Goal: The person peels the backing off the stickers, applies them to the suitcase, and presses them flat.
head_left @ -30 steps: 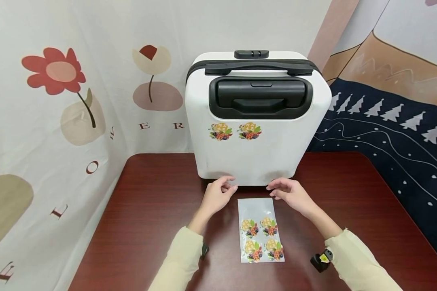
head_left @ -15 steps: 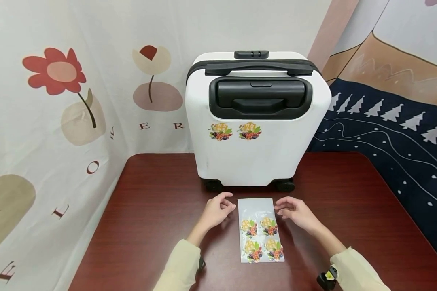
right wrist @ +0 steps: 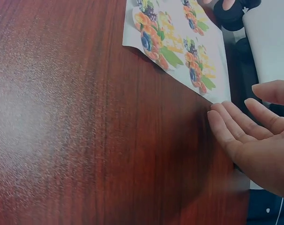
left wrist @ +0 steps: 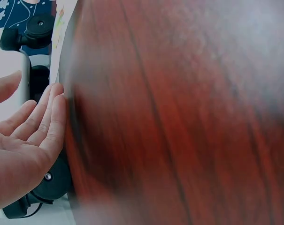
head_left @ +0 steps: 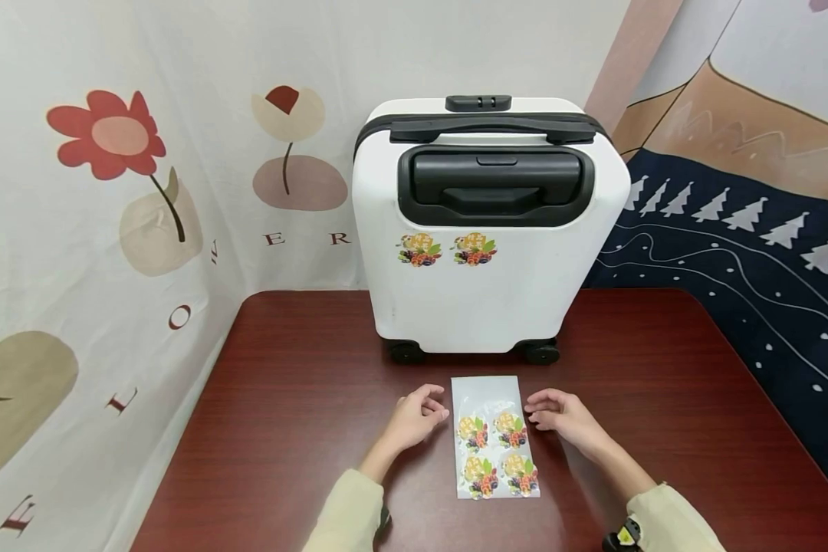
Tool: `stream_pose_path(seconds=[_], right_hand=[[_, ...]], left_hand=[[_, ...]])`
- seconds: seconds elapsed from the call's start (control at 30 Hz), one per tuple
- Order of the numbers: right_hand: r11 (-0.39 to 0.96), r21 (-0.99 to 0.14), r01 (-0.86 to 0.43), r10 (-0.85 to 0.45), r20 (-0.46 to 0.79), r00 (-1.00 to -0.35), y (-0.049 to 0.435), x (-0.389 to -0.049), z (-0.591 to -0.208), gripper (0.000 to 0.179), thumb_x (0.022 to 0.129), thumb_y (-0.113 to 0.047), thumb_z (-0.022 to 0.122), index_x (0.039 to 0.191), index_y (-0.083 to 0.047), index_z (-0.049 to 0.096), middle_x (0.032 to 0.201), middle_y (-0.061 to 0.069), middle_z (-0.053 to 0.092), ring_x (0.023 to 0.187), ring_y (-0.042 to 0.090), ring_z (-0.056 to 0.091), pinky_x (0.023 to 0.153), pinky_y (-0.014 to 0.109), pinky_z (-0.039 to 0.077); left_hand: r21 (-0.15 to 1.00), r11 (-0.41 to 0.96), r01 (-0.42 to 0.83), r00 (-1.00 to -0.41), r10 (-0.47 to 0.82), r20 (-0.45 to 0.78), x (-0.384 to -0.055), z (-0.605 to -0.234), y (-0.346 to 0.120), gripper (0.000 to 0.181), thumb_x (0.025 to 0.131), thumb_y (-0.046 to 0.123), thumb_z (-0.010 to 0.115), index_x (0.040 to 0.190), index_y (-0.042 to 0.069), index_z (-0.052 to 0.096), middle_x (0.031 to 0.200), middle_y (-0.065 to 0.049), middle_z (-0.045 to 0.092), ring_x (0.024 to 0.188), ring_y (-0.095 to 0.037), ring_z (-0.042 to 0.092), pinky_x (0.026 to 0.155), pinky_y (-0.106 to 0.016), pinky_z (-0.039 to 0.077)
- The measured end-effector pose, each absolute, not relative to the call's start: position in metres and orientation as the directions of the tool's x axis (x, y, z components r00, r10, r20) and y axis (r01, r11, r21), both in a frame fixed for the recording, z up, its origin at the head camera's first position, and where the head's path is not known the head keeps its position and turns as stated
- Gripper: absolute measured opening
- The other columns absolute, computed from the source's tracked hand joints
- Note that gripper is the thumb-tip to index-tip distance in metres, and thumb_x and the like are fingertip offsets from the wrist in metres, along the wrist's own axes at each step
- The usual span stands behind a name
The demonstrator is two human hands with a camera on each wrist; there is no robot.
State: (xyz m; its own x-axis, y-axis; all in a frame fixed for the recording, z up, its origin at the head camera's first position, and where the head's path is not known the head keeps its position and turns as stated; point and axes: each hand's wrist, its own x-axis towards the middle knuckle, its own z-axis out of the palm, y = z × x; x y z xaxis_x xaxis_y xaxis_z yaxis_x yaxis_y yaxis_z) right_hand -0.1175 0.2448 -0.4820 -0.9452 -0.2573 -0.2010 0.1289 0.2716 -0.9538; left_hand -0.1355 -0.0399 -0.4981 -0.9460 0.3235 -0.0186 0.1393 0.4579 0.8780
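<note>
A sticker sheet (head_left: 486, 391) with several fruit stickers lies flat on the dark red table. My left hand (head_left: 416, 418) is just left of the sheet, fingers relaxed and holding nothing. On the other side, my right hand (head_left: 567, 418) is by the sheet's right edge, likewise loosely bent and holding nothing. Behind the sheet a white suitcase (head_left: 476, 307) stands upright on black wheels, with two fruit stickers (head_left: 447, 250) side by side below its black handle recess. In the right wrist view, the fingertips (right wrist: 217, 115) are close to a corner of the sheet.
The table (head_left: 290, 368) reaches out on both sides of the suitcase. A white cloth with printed flowers (head_left: 120, 136) hangs at the left and back, and a dark blue cloth with white trees (head_left: 745, 215) hangs at the right.
Both hands have drawn back from the suitcase's lower edge to either side of the sticker sheet. Its wheels now show. The suitcase and sheet have stayed put.
</note>
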Motion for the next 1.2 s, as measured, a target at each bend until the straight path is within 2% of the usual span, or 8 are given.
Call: stream_pose_path(seconds=[0.33,0.6,0.83,1.2], right_hand=[[0.241,-0.952,0.191,-0.234,-0.248,-0.94,0.245,-0.113,-0.487,0.026,0.087,0.001,0.054,0.109,0.016,0.049,0.104,0.026,0.058,0.089,0.029,0.061,0.076,0.037,0.052],[0.19,-0.952,0.24,-0.261,-0.284,-0.923,0.25,-0.111,-0.485,0.034,0.087,-0.003,0.057,0.111,0.018,0.045,0.106,0.027,0.058,0.092,0.029,0.061,0.079,0.041,0.05],[0.126,-0.953,0.276,-0.273,-0.301,-0.914,0.25,-0.111,-0.485,0.033,0.087,-0.001,0.055,0.11,0.02,0.044,0.104,0.023,0.058,0.091,0.027,0.062,0.079,0.041,0.05],[0.104,-0.953,0.286,-0.269,-0.304,-0.914,0.246,-0.112,-0.485,0.031,0.088,-0.001,0.052,0.109,0.019,0.043,0.104,0.021,0.058,0.093,0.029,0.061,0.08,0.043,0.049]], left_hand=[[0.885,0.449,0.121,-0.939,0.342,-0.045,-0.13,-0.503,-0.036,0.035,0.082,0.005,0.064,0.115,-0.004,0.055,0.086,-0.008,0.064,0.076,-0.018,0.061,0.066,-0.025,0.049],[0.909,0.408,0.088,-0.932,0.356,-0.07,-0.126,-0.504,-0.034,0.033,0.082,0.0,0.061,0.114,-0.006,0.054,0.087,-0.011,0.065,0.077,-0.019,0.061,0.063,-0.023,0.049],[0.925,0.375,0.057,-0.928,0.362,-0.09,-0.124,-0.504,-0.03,0.032,0.082,-0.003,0.06,0.114,-0.007,0.054,0.085,-0.011,0.065,0.071,-0.014,0.061,0.061,-0.021,0.049],[0.917,0.395,0.058,-0.939,0.333,-0.084,-0.123,-0.506,-0.029,0.031,0.081,-0.003,0.061,0.111,-0.006,0.056,0.084,-0.011,0.066,0.071,-0.016,0.062,0.061,-0.022,0.049]])
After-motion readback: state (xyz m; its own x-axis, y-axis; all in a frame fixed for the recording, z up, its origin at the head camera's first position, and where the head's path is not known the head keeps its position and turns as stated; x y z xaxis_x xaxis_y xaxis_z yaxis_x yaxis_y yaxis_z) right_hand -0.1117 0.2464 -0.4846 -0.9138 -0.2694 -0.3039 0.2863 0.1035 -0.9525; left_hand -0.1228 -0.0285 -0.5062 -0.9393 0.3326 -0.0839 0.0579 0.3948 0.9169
